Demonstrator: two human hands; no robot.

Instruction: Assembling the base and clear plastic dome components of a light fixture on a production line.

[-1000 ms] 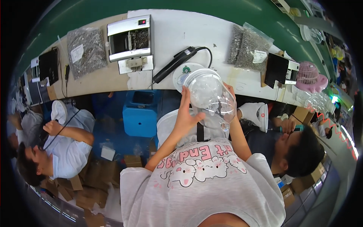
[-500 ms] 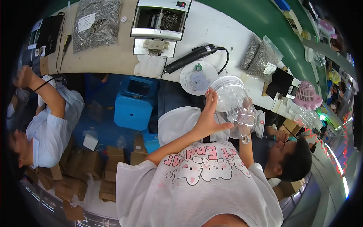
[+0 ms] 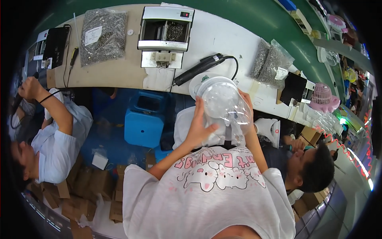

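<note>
A clear plastic, rounded transparent container [image 3: 229,104] with a round rim is held between both my hands, over the near edge of the bench. My left hand [image 3: 197,126] presses its left side, thumb and fingers spread around it. My right hand [image 3: 247,101] grips the right side; some of its fingers are hidden behind the clear plastic. Just beyond lies a white round disc [image 3: 193,84], partly covered by the container. A black electric screwdriver [image 3: 199,69] with a cable lies on the bench behind it.
A screw feeder [image 3: 165,36] stands at the back, with a bag of screws [image 3: 104,38] to its left and more screw bags [image 3: 270,63] to the right. A pink fan part [image 3: 323,97] sits further right. Co-workers sit on both sides; a blue stool [image 3: 144,123] is at left.
The container has moved left and closer to me, now covering part of the white disc. My right hand has come into view on its right side. My left hand has shifted left and down.
</note>
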